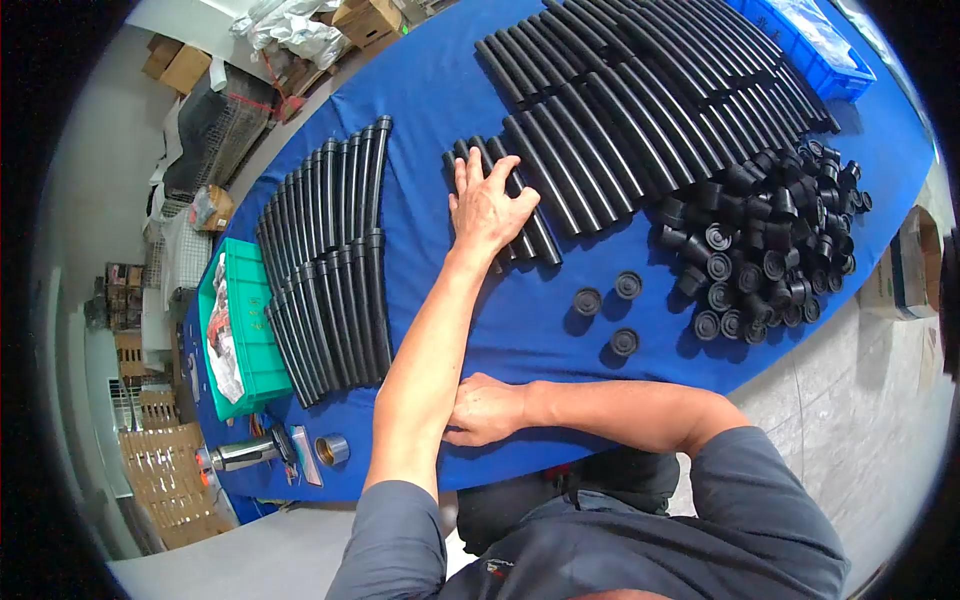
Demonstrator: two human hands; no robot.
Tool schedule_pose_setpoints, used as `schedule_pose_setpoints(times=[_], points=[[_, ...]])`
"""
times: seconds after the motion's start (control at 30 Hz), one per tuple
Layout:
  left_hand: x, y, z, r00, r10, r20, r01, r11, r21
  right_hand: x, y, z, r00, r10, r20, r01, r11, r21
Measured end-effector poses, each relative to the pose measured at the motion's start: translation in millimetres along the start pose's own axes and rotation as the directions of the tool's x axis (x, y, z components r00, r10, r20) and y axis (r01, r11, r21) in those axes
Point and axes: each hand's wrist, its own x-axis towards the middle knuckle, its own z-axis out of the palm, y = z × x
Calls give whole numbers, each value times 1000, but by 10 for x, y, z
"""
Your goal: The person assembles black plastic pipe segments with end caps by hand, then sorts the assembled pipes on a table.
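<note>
My left hand (487, 207) reaches forward with its fingers spread over a few black tubes (540, 240) at the near left end of a large group of tubes (600, 150). Its fingertips rest on them without wrapping round. Close to the table's front edge, my right hand (488, 408) is curled closed beside my left forearm, which covers part of its fingers. Whatever it may hold is hidden. Three loose round black caps (627, 285) lie on the blue cloth to the right of my arms.
Capped black tubes (330, 270) lie in two rows at left, beside a green bin (262, 340). A pile of black caps (760, 240) sits at right. A blue crate (840, 75) stands at the far right. A metal flask (245, 453) and a tape roll (332, 449) lie front left.
</note>
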Motion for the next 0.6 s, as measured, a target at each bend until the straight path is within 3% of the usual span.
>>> schedule_pose_setpoints(times=[0.2, 0.3, 0.5, 0.6], points=[[-164, -47, -71, 1000, -10, 3, 10, 1000, 5, 1, -11, 10, 995, -76, -60, 77, 997, 13], [-236, -210, -85, 999, -9, -33, 9, 1000, -11, -6, -82, -108, 987, -19, 160, 22, 1000, -15], [-377, -452, -75, 976, 121, -180, -127, 992, -26, 28, -115, -121, 978, -39, 207, 50, 998, -46], [-393, -230, -161, 999, -6, -36, 8, 998, 55, 43, -26, -16, 981, -186, 56, 190, 979, -72]])
